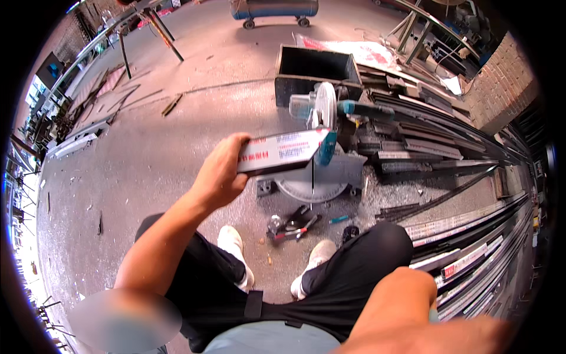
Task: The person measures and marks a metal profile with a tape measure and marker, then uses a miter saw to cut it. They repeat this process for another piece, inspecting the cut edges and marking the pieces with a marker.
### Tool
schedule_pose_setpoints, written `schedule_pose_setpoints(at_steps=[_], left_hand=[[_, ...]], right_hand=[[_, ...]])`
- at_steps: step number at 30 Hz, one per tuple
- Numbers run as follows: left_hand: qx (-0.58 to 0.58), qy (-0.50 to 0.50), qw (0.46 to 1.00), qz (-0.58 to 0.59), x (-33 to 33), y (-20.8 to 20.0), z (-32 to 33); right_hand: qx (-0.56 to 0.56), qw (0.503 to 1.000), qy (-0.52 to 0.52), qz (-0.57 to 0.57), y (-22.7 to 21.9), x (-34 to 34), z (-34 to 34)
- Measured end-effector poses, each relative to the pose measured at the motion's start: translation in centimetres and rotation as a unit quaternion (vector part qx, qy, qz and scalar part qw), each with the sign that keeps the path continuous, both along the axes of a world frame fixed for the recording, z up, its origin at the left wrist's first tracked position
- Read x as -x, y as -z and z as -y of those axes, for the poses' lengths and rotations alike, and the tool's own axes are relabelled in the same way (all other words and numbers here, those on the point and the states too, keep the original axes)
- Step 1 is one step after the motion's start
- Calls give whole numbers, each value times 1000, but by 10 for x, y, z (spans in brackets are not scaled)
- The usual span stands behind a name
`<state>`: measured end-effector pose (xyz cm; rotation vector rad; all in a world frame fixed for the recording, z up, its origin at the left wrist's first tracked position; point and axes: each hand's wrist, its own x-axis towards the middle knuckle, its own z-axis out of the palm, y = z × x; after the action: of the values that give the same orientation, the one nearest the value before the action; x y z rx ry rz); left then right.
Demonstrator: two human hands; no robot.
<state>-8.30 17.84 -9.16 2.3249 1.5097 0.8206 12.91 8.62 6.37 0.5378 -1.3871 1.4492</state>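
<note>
My left hand (221,168) is closed around one end of a short metal profile (280,150), which has a pale printed film on top and dark sides. The far end of the profile is cut at a slant and overlaps the teal blade guard of the mitre saw (324,118) in view; whether they touch I cannot tell. Below it lies the saw's round grey base (315,184). My right arm is bent, its elbow over my right thigh. At the lower right edge is a large blurred skin shape, probably my right hand (454,337), close up with its fingers not made out.
Hand tools (295,227) lie between my shoes and the saw. Behind the saw stands a dark open metal box (318,64). Long metal profiles (471,265) are stacked along the right side. A blue wheeled tank (274,9) stands at the far end, with metal scraps (88,135) at left.
</note>
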Motion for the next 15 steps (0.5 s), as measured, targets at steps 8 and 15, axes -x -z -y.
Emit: schedule_pose_setpoints(at_steps=[8, 15], left_hand=[[-14, -13, 1000, -23, 8, -2, -6], [-37, -70, 993, -82, 19, 25, -21]], right_hand=[[-13, 867, 495, 54, 46, -41, -99], [-243, 506, 654, 508, 193, -104, -194]])
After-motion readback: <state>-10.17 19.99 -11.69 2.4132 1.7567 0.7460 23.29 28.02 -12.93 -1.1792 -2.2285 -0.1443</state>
